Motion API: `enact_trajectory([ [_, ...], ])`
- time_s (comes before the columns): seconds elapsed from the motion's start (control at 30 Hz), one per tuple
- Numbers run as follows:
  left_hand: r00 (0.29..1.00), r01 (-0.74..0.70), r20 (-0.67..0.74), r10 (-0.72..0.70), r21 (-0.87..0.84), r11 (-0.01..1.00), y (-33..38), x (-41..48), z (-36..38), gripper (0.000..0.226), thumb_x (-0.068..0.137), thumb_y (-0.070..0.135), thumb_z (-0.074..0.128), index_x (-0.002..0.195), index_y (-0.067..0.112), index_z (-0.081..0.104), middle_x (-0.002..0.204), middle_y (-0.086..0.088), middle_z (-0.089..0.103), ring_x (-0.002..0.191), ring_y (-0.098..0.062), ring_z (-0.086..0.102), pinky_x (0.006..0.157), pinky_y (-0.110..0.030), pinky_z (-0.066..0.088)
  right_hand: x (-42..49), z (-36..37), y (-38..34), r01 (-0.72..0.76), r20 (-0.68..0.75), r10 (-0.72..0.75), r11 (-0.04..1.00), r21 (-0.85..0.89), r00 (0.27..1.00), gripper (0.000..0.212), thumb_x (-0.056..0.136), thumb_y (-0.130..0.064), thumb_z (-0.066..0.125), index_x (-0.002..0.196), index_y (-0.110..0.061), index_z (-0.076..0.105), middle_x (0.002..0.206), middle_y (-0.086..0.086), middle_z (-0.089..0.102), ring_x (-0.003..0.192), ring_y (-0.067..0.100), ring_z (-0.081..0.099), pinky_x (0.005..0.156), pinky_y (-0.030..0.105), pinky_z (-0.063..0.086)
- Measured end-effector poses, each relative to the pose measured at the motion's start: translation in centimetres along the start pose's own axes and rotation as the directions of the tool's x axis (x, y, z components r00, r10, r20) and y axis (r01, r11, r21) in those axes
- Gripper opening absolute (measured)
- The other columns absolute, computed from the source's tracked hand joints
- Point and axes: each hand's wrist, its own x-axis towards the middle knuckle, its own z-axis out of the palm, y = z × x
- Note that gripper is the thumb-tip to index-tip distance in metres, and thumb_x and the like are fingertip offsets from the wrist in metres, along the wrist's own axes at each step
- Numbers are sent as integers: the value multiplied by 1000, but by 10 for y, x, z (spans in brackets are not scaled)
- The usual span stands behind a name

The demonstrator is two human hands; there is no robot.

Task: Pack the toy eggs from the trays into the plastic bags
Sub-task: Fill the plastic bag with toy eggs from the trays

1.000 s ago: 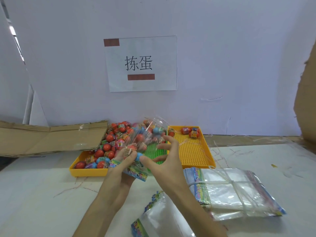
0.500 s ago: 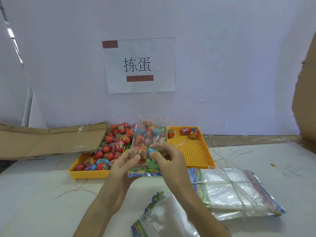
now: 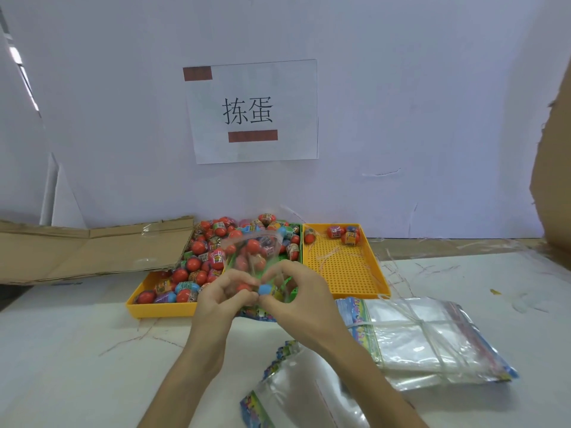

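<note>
My left hand [image 3: 221,299] and my right hand [image 3: 301,299] meet in front of the trays and pinch a clear plastic bag [image 3: 251,257] that stands upright between them, with several toy eggs inside. A red egg and a blue egg [image 3: 265,289] show at my fingertips. Behind it, a yellow tray [image 3: 160,308] is heaped with red, blue and pink toy eggs [image 3: 204,257]. A green tray [image 3: 292,230] sits in the middle, mostly hidden. The right yellow tray [image 3: 343,267] holds three eggs [image 3: 343,234] at its far end.
A tied bundle of flat plastic bags [image 3: 426,338] lies on the white table at the right. Another loose bag [image 3: 296,390] lies near my right forearm. Flattened cardboard [image 3: 89,251] leans at the left, more cardboard [image 3: 553,168] at the right edge. A paper sign [image 3: 251,111] hangs on the wall.
The bag has been turned upright and drawn closer. My two hands have come together at its lower part, fingertips now nearly touching.
</note>
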Motion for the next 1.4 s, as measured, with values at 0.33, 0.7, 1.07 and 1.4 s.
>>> enact_trajectory([
  [0.33,1000,-31,-7,30,-33,999,3,-2,4,15,69,21,79,82,14,79,92,-8,77,81,-22,74,65,-24,58,2,-3,7,119,-25,-123,987,-112,992,15,75,-17,74,79,-24,62,85,-9,56,77,6,53,64,18,43],
  [0.7,989,-79,131,74,30,996,1,-3,4,18,79,22,76,96,16,77,93,-12,74,89,-27,72,75,-30,59,3,-13,3,-18,9,17,996,82,1000,17,70,1,73,67,-14,65,62,-3,62,57,4,52,52,22,46],
  [1.07,999,-19,-41,21,36,999,0,1,-2,15,78,33,73,90,25,78,87,-6,75,77,-21,69,68,-34,55,8,-12,6,-118,21,116,983,143,993,7,91,-26,73,95,-29,77,94,-18,73,91,-3,65,78,13,49],
  [1.4,996,-23,-88,18,-57,998,3,-2,5,30,84,42,64,97,23,83,102,-2,79,95,-11,73,70,-19,57,7,-19,1,-156,-66,186,934,321,980,18,85,-25,81,69,-26,72,67,-9,67,65,5,62,61,14,50],
])
